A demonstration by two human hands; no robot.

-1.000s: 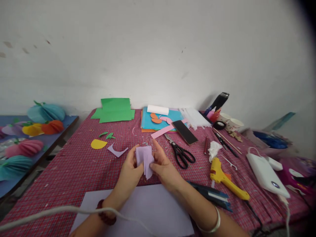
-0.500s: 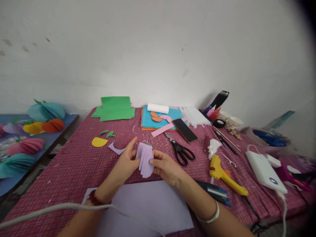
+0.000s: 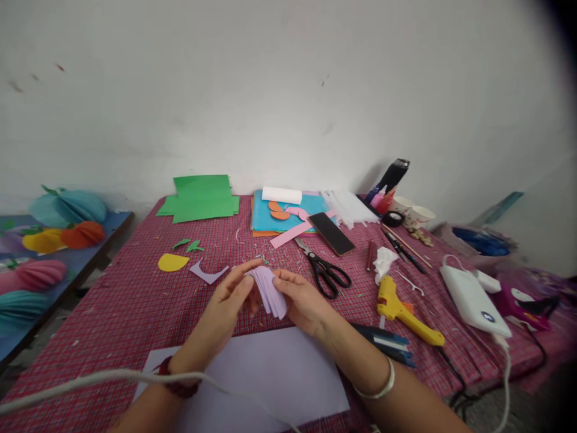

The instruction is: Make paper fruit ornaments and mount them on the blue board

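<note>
Pale, scuffed wall (image 3: 288,108) fills the upper half of the frame, and below it a red checked tablecloth (image 3: 121,300) covers the table, littered with paper scraps. Just below the centre of the frame, a small stack of lilac paper pieces (image 3: 269,293) is held up between both hands. Its long axis slants from upper left to lower right, the layers fanning apart toward the lower right end.

From the left hand (image 3: 228,300), the stack lies to the right: thumb and forefinger are nearly closed on its upper left end. From the right hand (image 3: 304,300), it lies to the left, with the thumb on its upper right edge and the other fingers curled behind, where their exact hold cannot be told. Neither hand is nearer, as both touch the paper.

Beneath the wrists, at the bottom of the frame, lies a larger lilac sheet (image 3: 270,373). A crescent-shaped lilac offcut (image 3: 208,275) sits left of the hands, and black-handled scissors (image 3: 327,273) lie to their right.
</note>
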